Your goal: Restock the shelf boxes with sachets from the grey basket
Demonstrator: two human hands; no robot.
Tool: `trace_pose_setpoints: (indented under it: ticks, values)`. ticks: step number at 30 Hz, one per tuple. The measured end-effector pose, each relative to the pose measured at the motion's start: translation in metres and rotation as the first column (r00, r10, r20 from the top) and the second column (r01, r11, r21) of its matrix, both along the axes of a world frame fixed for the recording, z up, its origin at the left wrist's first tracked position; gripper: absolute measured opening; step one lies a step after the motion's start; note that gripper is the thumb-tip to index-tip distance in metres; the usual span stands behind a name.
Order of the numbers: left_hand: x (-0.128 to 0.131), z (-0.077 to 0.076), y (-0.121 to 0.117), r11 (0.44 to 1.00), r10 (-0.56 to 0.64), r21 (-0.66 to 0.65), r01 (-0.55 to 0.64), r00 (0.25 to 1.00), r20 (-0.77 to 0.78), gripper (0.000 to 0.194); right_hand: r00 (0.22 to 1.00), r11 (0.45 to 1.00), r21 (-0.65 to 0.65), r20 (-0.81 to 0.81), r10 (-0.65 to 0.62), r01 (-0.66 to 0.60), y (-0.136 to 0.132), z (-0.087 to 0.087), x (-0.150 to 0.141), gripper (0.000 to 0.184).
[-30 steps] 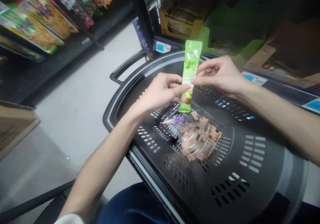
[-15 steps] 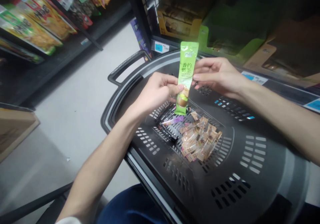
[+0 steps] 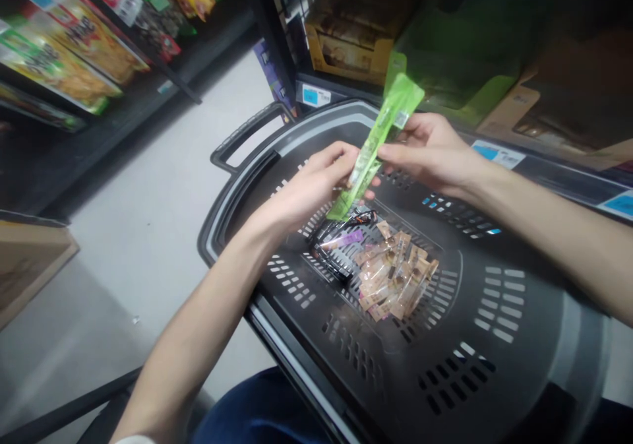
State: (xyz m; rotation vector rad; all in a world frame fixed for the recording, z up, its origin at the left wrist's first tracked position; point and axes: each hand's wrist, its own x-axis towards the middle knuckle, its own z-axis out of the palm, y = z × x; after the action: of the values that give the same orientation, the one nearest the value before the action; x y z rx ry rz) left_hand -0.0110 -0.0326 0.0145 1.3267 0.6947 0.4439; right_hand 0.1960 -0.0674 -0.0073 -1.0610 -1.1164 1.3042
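- While your left hand (image 3: 324, 179) clasps the lower half of the slim green plastic sachet (image 3: 370, 146), your right hand (image 3: 435, 150) pinches its right edge.
- You hold it tilted above the black slotted plastic basket (image 3: 524, 365).
- Brown plastic sachets (image 3: 393, 276) lie inside, right of shiny black packets (image 3: 339, 271).

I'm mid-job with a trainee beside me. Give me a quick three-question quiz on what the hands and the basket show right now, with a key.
1. True or false: the green packet is held above the basket.
2. Where does the pile of brown sachets lie?
A) On the floor
B) In the basket
C) On a shelf
3. Which hand grips nearer the green packet's upper end?

Key:
1. True.
2. B.
3. The right hand; the left hand grips lower down.
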Motion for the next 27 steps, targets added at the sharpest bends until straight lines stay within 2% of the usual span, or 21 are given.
trace_pose_setpoints:
  ticks: [2,5,11,14,16,19,21,23,27]
  values:
    - [0.000,-0.002,0.001,1.000,-0.008,0.001,0.007,1.000,0.014,0.026,0.998,0.999,0.002,0.026,-0.055,0.055,0.001,-0.003,-0.001,0.036]
    - [-0.001,-0.002,0.002,0.999,-0.027,0.030,0.027,0.999,-0.025,0.022,0.993,0.994,-0.010,0.048,-0.107,0.107,0.003,-0.004,-0.002,0.042]
    - [-0.001,-0.002,0.000,0.998,-0.056,0.033,0.057,0.998,-0.032,0.027,0.992,0.993,0.001,0.050,-0.120,0.120,0.002,-0.001,-0.003,0.042]
    - [-0.001,-0.003,0.001,0.997,-0.002,0.082,0.005,0.999,-0.045,0.033,0.995,0.995,-0.022,0.013,-0.098,0.098,0.000,0.000,-0.005,0.037]
    - [-0.001,-0.005,0.003,0.984,0.057,0.171,-0.045,0.996,-0.068,0.035,0.999,0.996,-0.075,-0.013,-0.045,0.044,-0.004,0.000,-0.009,0.036]
    - [-0.001,-0.007,0.006,0.936,0.149,0.333,-0.111,0.985,-0.091,0.033,0.999,0.987,-0.158,-0.050,0.001,-0.009,-0.011,0.001,-0.018,0.036]
    - [-0.001,-0.007,0.007,0.909,0.212,0.378,-0.175,0.976,-0.057,0.031,0.995,0.984,-0.176,-0.092,-0.029,0.013,-0.013,0.001,-0.023,0.034]
    - [0.000,-0.005,0.009,0.896,0.288,0.349,-0.274,0.958,0.013,0.030,0.984,0.983,-0.169,-0.146,-0.097,0.071,-0.013,0.000,-0.024,0.029]
    - [0.000,0.000,0.013,0.895,0.409,0.158,-0.416,0.909,0.081,0.034,0.956,0.965,-0.173,-0.182,-0.230,0.199,-0.009,-0.004,-0.016,0.022]
